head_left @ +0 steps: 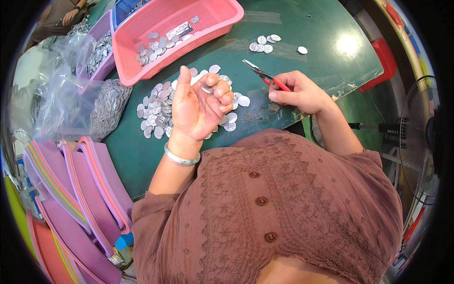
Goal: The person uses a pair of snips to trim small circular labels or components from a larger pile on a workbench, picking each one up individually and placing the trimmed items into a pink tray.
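Palm up, my left hand has its fingers curled over a small silver disc, with the thumb standing apart. Beneath and around that hand a heap of similar silver metal discs spreads over the green table. Red-handled pliers are gripped in my right hand. Their dark jaws point up and left, a little apart at the tip, with nothing visible between them. Beyond the pliers lies a small group of discs, and one single disc rests to its right.
A pink basket with discs stands behind the heap. Left of it are a purple basket and a clear bag of metal links. Stacked baskets fill the lower left; a fan stands right. Another person's hand shows upper left.
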Demonstrator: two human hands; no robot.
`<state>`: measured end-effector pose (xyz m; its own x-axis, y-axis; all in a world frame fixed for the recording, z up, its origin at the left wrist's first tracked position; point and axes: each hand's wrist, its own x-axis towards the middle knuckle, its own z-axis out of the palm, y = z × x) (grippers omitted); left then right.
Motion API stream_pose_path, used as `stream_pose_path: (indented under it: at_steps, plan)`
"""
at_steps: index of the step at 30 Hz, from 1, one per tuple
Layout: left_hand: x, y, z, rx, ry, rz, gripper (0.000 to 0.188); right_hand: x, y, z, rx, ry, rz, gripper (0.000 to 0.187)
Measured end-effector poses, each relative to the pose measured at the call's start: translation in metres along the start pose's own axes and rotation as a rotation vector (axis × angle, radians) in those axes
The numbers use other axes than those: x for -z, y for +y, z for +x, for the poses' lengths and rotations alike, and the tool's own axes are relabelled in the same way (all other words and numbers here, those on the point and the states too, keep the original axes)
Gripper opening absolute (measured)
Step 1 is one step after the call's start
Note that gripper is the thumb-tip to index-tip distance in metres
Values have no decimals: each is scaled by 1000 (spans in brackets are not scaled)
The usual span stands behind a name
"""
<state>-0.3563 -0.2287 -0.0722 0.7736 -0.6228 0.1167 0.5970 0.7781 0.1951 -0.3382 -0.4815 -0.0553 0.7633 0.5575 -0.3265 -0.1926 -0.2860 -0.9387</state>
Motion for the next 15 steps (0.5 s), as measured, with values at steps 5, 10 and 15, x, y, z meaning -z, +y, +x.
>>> stream_pose_path:
  at_steps: [5,10,15]
  plan:
    - [-6,1,-2,-7,-18,-11,78,-1,-2,0,0,2,26,21]
    - [-11,1,-1,5,-12,0,87,-1,2,2,5,-7,58,19]
    - [-11,1,-3,0,4,-1,87,-2,0,2,1,5,53,21]
